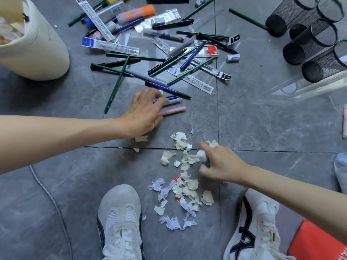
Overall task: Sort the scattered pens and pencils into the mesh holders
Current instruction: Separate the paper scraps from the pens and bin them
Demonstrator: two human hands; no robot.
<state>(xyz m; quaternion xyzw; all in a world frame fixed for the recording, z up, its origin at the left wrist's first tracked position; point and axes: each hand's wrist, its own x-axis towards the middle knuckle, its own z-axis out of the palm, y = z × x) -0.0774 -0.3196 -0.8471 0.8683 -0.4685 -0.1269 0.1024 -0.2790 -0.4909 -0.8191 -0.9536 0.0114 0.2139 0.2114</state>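
Right grip clamped on white-capped pen; left grip laid over blue pen (clamp state cannot be told). Barcoded packs beyond: print unreadable.

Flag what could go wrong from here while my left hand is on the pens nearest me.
1. The left hand covers a blue pen, a grey pen and a pink pen together; one may slip or roll on lifting.
2. The right hand grips a white-capped green object among torn paper scraps; scraps might travel with it into the black mesh cylinder holders.
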